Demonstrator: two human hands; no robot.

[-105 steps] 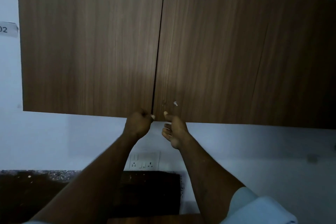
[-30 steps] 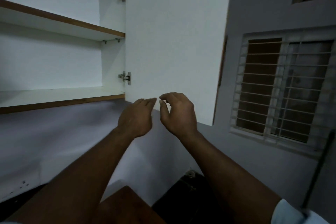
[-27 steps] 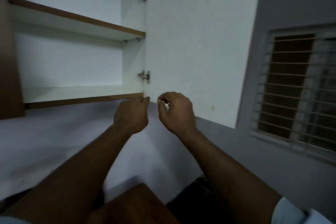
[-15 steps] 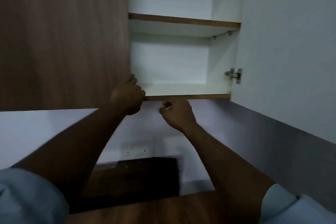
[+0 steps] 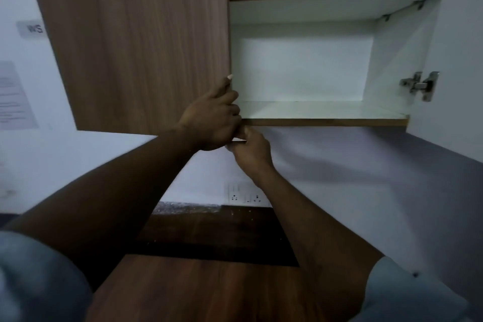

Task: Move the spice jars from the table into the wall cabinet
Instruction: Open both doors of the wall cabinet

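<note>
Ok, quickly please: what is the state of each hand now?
Left hand: grips the edge of the closed cabinet door.
Right hand: fingers curled, partly hidden behind the left hand; cannot tell.

Place: looking like a kitchen, folks, likely a home one.
Up high: a wall cabinet (image 5: 300,68) is hanging on the white wall (image 5: 352,170), wood-grain door (image 5: 136,47) on the left, white shelves (image 5: 324,111) showing.
Down low: a speckled stone counter (image 5: 188,208) is running beneath a socket plate (image 5: 245,195).
Nearest: a wooden table (image 5: 209,293) is sitting in front.
</note>
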